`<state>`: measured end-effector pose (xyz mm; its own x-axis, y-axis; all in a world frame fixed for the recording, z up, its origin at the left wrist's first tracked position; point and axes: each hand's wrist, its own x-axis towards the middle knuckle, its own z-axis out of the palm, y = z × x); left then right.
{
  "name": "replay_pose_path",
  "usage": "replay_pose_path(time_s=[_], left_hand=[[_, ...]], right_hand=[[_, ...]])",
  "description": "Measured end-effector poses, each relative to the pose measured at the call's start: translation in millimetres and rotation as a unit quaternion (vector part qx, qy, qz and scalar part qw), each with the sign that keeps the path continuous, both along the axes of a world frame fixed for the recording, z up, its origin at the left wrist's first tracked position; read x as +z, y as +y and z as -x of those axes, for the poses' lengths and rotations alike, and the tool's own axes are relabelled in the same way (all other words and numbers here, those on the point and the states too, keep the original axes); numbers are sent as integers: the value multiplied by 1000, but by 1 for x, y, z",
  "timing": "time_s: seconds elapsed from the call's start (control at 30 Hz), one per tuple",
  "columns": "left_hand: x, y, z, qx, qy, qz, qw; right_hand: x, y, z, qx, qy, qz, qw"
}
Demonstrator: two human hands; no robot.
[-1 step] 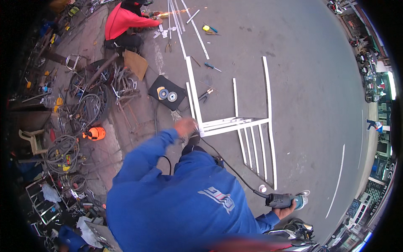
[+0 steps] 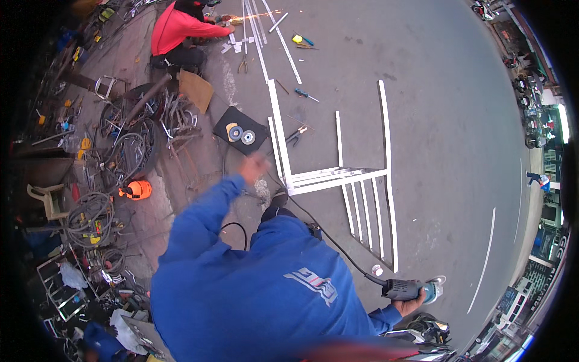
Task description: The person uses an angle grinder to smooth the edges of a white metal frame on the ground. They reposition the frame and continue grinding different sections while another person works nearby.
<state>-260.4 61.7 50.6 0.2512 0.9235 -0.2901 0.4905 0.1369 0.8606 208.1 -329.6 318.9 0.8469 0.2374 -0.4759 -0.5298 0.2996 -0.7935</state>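
My right hand (image 2: 411,303) is wrapped round the body of a teal and black angle grinder (image 2: 398,289), out at the lower right. The grinder's disc end points to the right, and its black cord (image 2: 329,234) runs back toward my legs. Raised in front of me, my left hand (image 2: 254,168) is smeared by motion, so its fingers cannot be made out. It appears just left of the near corner of a welded frame of white square tubes (image 2: 338,183), which lies on the pavement. Beyond that hand, grinding discs (image 2: 248,137) rest on a black mat (image 2: 227,122).
At the far left a co-worker in a red top (image 2: 181,30) crouches amid sparks beside long tubes (image 2: 282,42). A screwdriver (image 2: 307,95) and pliers (image 2: 295,135) lie on the ground. Bicycle parts (image 2: 142,148), coiled hose (image 2: 90,218) and an orange container (image 2: 139,190) crowd the left.
My left hand has moved left and slightly farther out, away from the corner of the tube frame. My right hand and the grinder have hardly moved.
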Motion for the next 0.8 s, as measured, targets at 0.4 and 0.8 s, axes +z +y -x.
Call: replay_pose_path(time_s=[0.4, 0.8], left_hand=[[51, 245, 261, 141, 423, 56, 893], [7, 127, 44, -304, 321, 511, 737]], right_hand=[[8, -34, 11, -1, -12, 10, 1000], [5, -47, 64, -137, -9, 59, 989]])
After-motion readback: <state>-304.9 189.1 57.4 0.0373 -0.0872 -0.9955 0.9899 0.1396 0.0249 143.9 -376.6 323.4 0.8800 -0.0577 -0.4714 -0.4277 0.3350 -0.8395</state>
